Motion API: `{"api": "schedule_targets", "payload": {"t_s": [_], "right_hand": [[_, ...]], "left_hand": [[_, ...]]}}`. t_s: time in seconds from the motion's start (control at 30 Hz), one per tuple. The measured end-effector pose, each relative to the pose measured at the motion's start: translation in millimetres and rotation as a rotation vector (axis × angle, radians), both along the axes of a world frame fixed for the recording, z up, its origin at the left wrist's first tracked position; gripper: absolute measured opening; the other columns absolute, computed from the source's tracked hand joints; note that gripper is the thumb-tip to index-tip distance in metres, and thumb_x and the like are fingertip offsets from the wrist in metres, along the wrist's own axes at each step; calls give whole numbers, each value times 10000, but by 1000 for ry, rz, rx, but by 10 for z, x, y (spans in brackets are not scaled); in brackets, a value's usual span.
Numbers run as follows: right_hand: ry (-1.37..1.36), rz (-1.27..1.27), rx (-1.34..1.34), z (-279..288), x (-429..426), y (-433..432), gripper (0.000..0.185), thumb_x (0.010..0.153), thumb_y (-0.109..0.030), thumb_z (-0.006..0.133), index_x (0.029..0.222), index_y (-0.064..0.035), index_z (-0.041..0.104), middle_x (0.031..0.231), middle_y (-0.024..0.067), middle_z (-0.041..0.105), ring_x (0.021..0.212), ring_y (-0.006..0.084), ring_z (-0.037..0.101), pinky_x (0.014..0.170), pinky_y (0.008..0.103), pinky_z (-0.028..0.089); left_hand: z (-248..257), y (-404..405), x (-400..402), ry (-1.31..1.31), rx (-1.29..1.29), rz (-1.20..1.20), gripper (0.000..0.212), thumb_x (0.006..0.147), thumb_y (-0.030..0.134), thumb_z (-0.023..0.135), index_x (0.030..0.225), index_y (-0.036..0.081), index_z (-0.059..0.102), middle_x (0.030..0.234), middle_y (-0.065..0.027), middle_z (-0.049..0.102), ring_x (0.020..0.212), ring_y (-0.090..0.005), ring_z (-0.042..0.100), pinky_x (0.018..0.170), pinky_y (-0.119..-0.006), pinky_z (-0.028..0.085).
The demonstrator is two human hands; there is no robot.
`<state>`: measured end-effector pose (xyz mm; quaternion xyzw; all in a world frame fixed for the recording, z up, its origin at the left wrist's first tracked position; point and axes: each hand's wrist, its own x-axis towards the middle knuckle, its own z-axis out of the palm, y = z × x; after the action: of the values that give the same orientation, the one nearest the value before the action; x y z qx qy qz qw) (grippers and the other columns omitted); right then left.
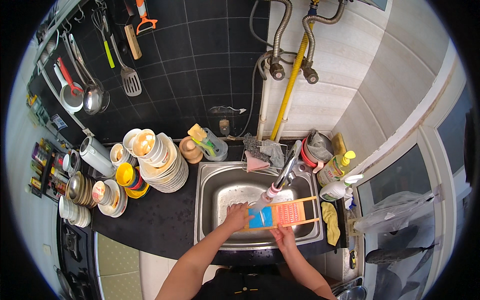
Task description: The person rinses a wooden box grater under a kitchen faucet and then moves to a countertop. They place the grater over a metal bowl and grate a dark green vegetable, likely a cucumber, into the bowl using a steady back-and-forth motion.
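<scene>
A wooden-framed vegetable grater and slicer board [275, 218] lies level across the stainless steel sink [200, 225]. It has a blue slicing panel [260, 217] on the left and an orange-red grating panel [288, 213] on the right. My left hand [236, 217] grips its left end, fingers over the edge. With the thumb on the lower rail, my right hand [284, 237] holds the board from beneath, some fingers hidden. Water streams from the faucet's pink-and-white nozzle [270, 193] near the blue panel.
Stacked white dishes [165, 170] and yellow bowls [126, 174] crowd the black counter to the left. A wire rack with a pink cloth [257, 162] sits behind the sink. Soap bottles [333, 168] and a yellow cloth [330, 223] line the right side. Utensils hang above, including a slotted turner [131, 80].
</scene>
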<state>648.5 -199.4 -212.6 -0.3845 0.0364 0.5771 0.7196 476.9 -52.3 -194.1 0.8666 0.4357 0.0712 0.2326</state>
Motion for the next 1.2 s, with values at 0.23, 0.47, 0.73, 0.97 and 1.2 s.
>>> {"api": "schedule_targets", "payload": {"t_s": [0.23,0.47,0.73,0.97,1.2], "right_hand": [[77,172,7,-229,-96,116,338,860,-38,488,1185,-48,399,1183,139,499,1065,288,525,897,440,442],[177,401,35,-314,-352,414,345,864,-53,473,1194,1,390,1186,162,494,1085,281,512,923,408,427],[197,439,-71,-558,-303,665,272,842,-91,499,1085,33,480,1079,143,554,976,244,549,842,378,471],[22,520,-250,-414,-318,957,133,840,-106,485,942,-32,528,866,73,566,793,189,553,711,325,483],[115,477,-202,-590,-281,1281,134,860,-193,497,871,-71,552,779,43,584,677,181,579,587,309,484]], "left_hand": [[337,272,-378,75,-422,-37,517,752,511,569,923,25,594,868,-166,611,861,-313,580,804,-377,438],[455,228,-879,-29,-832,159,511,800,471,573,837,-38,555,675,-130,604,578,-200,626,529,-322,504],[564,-33,-1053,-284,-1051,385,405,854,307,563,893,-84,466,712,-159,593,526,-213,618,456,-320,533],[578,-127,-994,-298,-950,507,369,856,266,563,864,-88,459,687,-182,585,484,-224,604,418,-336,524],[649,-110,-1033,-217,-852,559,381,857,273,559,861,-95,463,666,-197,586,482,-232,608,414,-346,518]]}}
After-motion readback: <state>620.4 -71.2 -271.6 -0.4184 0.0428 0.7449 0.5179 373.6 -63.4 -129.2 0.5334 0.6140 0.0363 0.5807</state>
